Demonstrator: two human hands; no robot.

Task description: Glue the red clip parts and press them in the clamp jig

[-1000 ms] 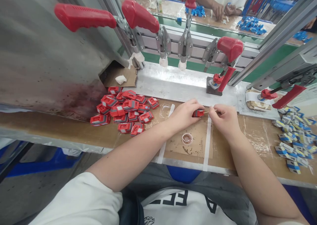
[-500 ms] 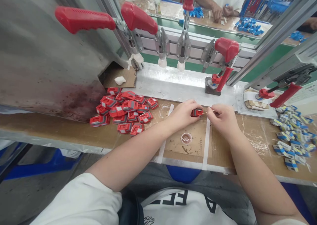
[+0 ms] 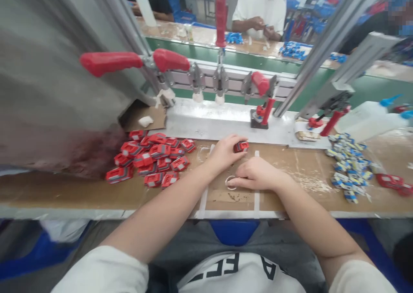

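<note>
Item: red part (image 3: 241,146), pinched in left hand (image 3: 226,152) fingers above the counter (image 3: 97,189). Right hand (image 3: 254,174) fingers pressed together at small cup (image 3: 229,183); judged risk: cup tipped by a nudge.

Your left hand (image 3: 226,153) pinches a glossy red plastic part (image 3: 241,146); your right hand (image 3: 254,175) rests by a small clear plastic cup (image 3: 229,182). The bench (image 3: 300,172) before you is matt brown board, scuffed and edged with white tape. The plate (image 3: 209,121) beyond is brushed, shiny metal. The clamps (image 3: 109,63) carry smooth red plastic grips on bright steel links. The pile (image 3: 148,159) at your left is red plastic with grey inserts.
</note>
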